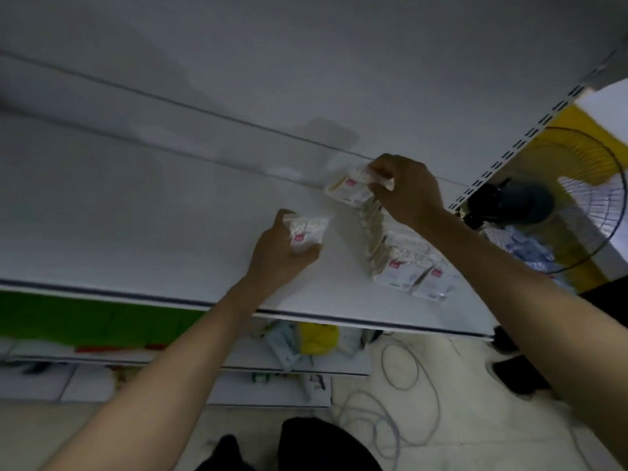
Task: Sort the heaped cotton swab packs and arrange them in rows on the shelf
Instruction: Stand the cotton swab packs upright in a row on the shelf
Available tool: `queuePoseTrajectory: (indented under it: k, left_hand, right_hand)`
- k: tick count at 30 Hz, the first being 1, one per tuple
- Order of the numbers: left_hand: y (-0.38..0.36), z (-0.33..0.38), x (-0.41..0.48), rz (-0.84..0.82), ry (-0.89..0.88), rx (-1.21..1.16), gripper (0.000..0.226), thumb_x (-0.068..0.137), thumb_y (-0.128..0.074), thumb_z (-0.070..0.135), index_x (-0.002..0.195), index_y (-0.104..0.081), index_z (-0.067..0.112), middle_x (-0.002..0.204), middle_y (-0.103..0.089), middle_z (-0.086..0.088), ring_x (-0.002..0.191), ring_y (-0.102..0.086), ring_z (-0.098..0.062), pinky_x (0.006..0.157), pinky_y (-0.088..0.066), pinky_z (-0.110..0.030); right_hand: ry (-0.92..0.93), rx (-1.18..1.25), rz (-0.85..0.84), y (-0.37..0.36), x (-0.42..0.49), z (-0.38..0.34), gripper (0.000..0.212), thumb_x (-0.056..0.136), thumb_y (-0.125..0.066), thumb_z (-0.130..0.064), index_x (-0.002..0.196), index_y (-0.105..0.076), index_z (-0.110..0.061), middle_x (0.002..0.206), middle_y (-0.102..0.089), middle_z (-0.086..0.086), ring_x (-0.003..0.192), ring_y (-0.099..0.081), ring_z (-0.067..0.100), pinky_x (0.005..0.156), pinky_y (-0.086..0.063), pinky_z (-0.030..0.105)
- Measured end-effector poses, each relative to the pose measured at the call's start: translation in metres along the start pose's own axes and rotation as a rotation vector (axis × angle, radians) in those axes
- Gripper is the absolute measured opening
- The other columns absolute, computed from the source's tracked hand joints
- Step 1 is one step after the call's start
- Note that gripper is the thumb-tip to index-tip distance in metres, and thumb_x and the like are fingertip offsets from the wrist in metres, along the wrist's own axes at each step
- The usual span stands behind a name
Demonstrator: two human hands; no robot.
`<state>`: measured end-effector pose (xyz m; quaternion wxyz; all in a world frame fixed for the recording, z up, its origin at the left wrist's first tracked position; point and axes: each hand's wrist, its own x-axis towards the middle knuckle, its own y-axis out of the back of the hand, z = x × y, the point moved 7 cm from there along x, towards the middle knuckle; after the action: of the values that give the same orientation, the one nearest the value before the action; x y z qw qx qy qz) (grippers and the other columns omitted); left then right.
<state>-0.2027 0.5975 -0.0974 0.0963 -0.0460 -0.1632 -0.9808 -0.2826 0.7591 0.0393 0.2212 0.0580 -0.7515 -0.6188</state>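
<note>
Both bare arms reach up over a wide white shelf [136, 212] seen from above. The left hand [282, 249] has its grip closed around one cotton swab pack [307, 231], a small clear packet with a pink label, held just over the bare middle of the shelf with the thumb under its near edge. The right hand [406, 192] is farther back, near the rear wall of the shelf, its fingers and thumb pinching a second pack [346, 188] that lies tilted at the far end of a row of packs [394, 253]. That row runs from the pinched pack toward the front edge of the shelf, the packs standing on edge and pressed together (the picture is dim and slightly blurred, so a count is not possible), with two label-forward packs at the near end. To the right, past the slotted shelf upright [516, 144], stands a floor fan [557, 202] with a wire guard. Below the shelf, a lower shelf holds mixed goods, and loose cable [401, 368] loops across the pale floor.
</note>
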Motion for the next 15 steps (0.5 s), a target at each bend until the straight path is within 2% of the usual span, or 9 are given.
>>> queuePoseTrajectory:
  k: [3,5,7,9,12,15]
  left_hand:
    - [0.000,0.002,0.001,0.037,-0.057,0.061,0.041,0.077,-0.075,0.007,0.110,-0.051,0.005,0.090,-0.059,0.000,0.080,-0.057,-0.016,0.056,-0.035,-0.010]
    - [0.003,-0.003,0.003,0.096,-0.047,0.104,0.030,0.078,-0.077,0.009,0.100,-0.057,0.002,0.090,-0.059,-0.003,0.081,-0.056,-0.017,0.058,-0.033,-0.012]
    - [0.004,-0.009,0.002,0.131,-0.008,0.141,0.028,0.078,-0.078,0.017,0.091,-0.059,0.001,0.086,-0.065,-0.010,0.076,-0.060,-0.025,0.060,-0.040,-0.014]
    - [0.003,-0.009,0.000,0.144,0.027,0.144,0.030,0.079,-0.078,0.023,0.097,-0.062,0.005,0.088,-0.068,-0.009,0.078,-0.063,-0.025,0.066,-0.046,-0.018]
    - [0.004,-0.003,-0.003,0.168,0.027,0.123,0.045,0.077,-0.078,0.037,0.110,-0.058,0.014,0.091,-0.063,0.006,0.078,-0.059,-0.013,0.064,-0.041,-0.002]
    - [0.002,0.003,-0.003,0.186,0.019,0.170,0.062,0.069,-0.064,0.059,0.115,-0.056,0.018,0.089,-0.062,0.009,0.074,-0.059,-0.009,0.062,-0.041,-0.002]
  right_hand:
    - [0.017,-0.047,-0.041,-0.015,0.036,-0.004,0.028,0.090,-0.059,-0.021,0.117,-0.058,-0.016,0.112,-0.066,0.005,0.100,-0.062,0.026,0.084,-0.045,0.031]
    - [0.062,-0.116,-0.055,-0.021,0.058,-0.005,0.023,0.091,-0.057,-0.021,0.113,-0.054,-0.014,0.109,-0.067,0.006,0.096,-0.062,0.027,0.085,-0.043,0.033]
    - [0.137,-0.271,-0.087,-0.029,0.075,-0.004,0.017,0.092,-0.055,-0.020,0.108,-0.055,-0.014,0.107,-0.066,0.007,0.095,-0.061,0.028,0.088,-0.039,0.033]
    - [0.216,-0.466,-0.132,-0.040,0.080,-0.002,0.016,0.090,-0.057,-0.017,0.105,-0.061,-0.014,0.106,-0.067,0.008,0.098,-0.061,0.028,0.093,-0.039,0.034]
    - [0.272,-0.574,-0.146,-0.051,0.083,0.006,0.014,0.086,-0.062,-0.013,0.098,-0.068,-0.010,0.099,-0.069,0.009,0.094,-0.065,0.027,0.089,-0.047,0.033]
    - [0.327,-0.681,-0.146,-0.052,0.083,0.004,0.019,0.088,-0.059,-0.021,0.103,-0.065,-0.011,0.104,-0.065,0.008,0.100,-0.060,0.026,0.093,-0.041,0.034]
